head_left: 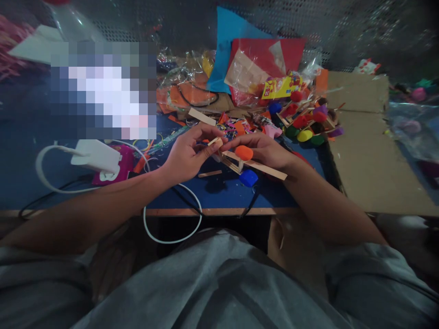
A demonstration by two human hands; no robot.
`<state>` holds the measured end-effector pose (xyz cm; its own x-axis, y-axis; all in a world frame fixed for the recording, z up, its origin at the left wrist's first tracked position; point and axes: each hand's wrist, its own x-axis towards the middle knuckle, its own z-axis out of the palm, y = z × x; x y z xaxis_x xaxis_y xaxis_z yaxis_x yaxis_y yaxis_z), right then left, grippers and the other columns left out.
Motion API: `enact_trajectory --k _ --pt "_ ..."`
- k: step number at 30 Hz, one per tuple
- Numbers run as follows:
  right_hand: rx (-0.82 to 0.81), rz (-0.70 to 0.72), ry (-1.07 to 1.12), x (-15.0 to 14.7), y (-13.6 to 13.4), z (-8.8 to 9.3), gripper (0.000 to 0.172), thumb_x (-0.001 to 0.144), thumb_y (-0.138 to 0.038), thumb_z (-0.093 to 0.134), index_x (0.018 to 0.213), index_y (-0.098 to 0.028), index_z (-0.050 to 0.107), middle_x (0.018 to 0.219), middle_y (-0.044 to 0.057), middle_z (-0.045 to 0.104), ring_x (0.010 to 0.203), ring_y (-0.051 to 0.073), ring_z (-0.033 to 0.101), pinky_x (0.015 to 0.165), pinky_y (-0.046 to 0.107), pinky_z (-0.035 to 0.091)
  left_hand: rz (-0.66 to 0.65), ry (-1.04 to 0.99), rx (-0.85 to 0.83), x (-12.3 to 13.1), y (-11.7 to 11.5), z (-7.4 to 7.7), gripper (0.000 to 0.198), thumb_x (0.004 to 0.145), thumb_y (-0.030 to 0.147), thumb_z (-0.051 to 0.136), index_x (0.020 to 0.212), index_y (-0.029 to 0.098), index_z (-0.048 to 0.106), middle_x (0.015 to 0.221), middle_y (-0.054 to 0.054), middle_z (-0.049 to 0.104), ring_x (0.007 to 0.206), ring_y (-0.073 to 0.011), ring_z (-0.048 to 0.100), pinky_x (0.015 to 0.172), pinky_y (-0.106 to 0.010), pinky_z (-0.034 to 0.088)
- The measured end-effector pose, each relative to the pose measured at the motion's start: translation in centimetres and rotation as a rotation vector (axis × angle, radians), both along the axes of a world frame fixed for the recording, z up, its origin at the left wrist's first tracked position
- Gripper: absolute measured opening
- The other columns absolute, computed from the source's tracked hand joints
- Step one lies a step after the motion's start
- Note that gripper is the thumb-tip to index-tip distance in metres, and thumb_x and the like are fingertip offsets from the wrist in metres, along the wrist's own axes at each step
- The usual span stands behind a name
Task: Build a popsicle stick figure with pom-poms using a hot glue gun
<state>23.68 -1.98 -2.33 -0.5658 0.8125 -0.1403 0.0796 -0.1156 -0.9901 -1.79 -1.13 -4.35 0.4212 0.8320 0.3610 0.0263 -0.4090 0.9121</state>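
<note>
Both hands meet over the blue tabletop at a small wooden-stick model (233,165). An orange rounded piece (244,152) sits on its upper side, and a blue one (248,178) is on its near side. One long flat stick (270,170) sticks out towards my right wrist. My left hand (185,153) is closed at the model's far left end, thumb and fingers pinching a short pale stick piece (215,142). My right hand (269,150) is closed around the model from the right; its fingertips are partly hidden behind the orange piece.
Similar stick models with coloured pieces (312,119) are heaped behind my right hand, beside cardboard (377,155). Paper scraps (240,125) and coloured sheets (267,55) lie at the back. A white charger (96,156) with a looping cable (199,201) is at left. One loose stick (210,173) lies nearby.
</note>
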Motion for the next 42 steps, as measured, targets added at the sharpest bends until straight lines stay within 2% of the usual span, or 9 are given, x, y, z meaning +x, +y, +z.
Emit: enact_trajectory --k 4,9,14,18,23,26,31,38,42 --pt "0.0 0.003 0.021 -0.2 0.0 -0.1 0.041 0.086 -0.045 0.09 0.116 -0.017 0.084 0.097 0.003 0.083 0.071 0.01 0.066 0.061 0.02 0.045 -0.016 -0.005 -0.008 -0.1 0.0 0.0 0.044 0.098 0.057 0.079 0.121 0.021 0.071 0.115 -0.009 0.08 0.099 -0.0185 0.079 0.082 -0.029 0.068" --pt "0.049 0.04 0.066 -0.2 0.3 -0.4 0.044 0.084 -0.05 0.093 0.112 -0.017 0.084 0.099 0.004 0.082 0.082 0.013 0.07 0.071 0.022 0.051 -0.003 -0.023 -0.02 0.0 0.0 0.1 0.045 0.097 0.061 0.079 0.118 0.022 0.072 0.11 -0.008 0.078 0.091 -0.0176 0.08 0.078 -0.03 0.069" --pt "0.132 0.046 -0.009 0.2 0.9 -1.3 0.037 0.085 -0.043 0.091 0.11 -0.018 0.084 0.09 0.001 0.078 0.076 0.012 0.064 0.068 0.023 0.049 0.021 -0.017 0.036 0.0 -0.1 0.2 0.045 0.097 0.062 0.078 0.118 0.022 0.074 0.112 -0.008 0.079 0.095 -0.018 0.08 0.078 -0.028 0.069" --pt "0.141 0.047 -0.031 0.1 1.0 -1.7 0.034 0.086 -0.046 0.089 0.105 -0.018 0.085 0.083 0.0 0.077 0.073 0.012 0.063 0.066 0.022 0.05 0.021 0.029 0.061 -0.1 -0.2 0.3 0.045 0.099 0.062 0.076 0.118 0.021 0.075 0.116 -0.01 0.08 0.093 -0.0183 0.081 0.079 -0.03 0.068" --pt "0.192 0.076 -0.018 0.2 0.9 -1.0 0.032 0.083 -0.043 0.09 0.103 -0.019 0.086 0.099 0.004 0.082 0.088 0.017 0.071 0.079 0.027 0.057 0.013 0.038 0.022 -0.1 -0.2 0.5 0.046 0.099 0.063 0.075 0.115 0.02 0.075 0.113 -0.009 0.08 0.087 -0.0166 0.08 0.079 -0.029 0.067" --pt "0.278 0.101 -0.048 0.3 1.0 -0.7 0.034 0.079 -0.042 0.094 0.103 -0.019 0.085 0.098 0.004 0.081 0.09 0.018 0.071 0.084 0.03 0.059 0.03 0.024 0.03 0.0 -0.2 0.4 0.049 0.098 0.066 0.075 0.114 0.02 0.074 0.11 -0.009 0.081 0.089 -0.0173 0.08 0.08 -0.029 0.066" --pt "0.409 0.101 -0.077 0.0 1.1 -0.6 0.032 0.082 -0.045 0.094 0.099 -0.02 0.087 0.098 0.005 0.08 0.092 0.019 0.071 0.088 0.032 0.059 0.041 0.021 0.022 0.1 -0.2 0.3 0.049 0.097 0.066 0.076 0.112 0.02 0.074 0.11 -0.009 0.08 0.089 -0.0178 0.079 0.081 -0.031 0.067" --pt "0.328 0.106 -0.043 0.3 0.8 -0.4 0.048 0.082 -0.061 0.092 0.105 -0.019 0.089 0.108 0.009 0.082 0.099 0.021 0.074 0.089 0.032 0.059 -0.005 0.026 0.002 -0.1 -0.2 0.2 0.045 0.099 0.063 0.075 0.114 0.02 0.074 0.111 -0.008 0.079 0.086 -0.0176 0.079 0.079 -0.032 0.067" --pt "0.387 0.137 0.001 0.4 1.0 -0.8 0.045 0.084 -0.057 0.093 0.108 -0.019 0.088 0.107 0.009 0.081 0.099 0.02 0.074 0.091 0.033 0.059 0.015 0.05 0.02 -0.2 -0.2 0.3 0.046 0.098 0.064 0.075 0.114 0.021 0.075 0.114 -0.008 0.08 0.093 -0.0192 0.079 0.082 -0.032 0.067"
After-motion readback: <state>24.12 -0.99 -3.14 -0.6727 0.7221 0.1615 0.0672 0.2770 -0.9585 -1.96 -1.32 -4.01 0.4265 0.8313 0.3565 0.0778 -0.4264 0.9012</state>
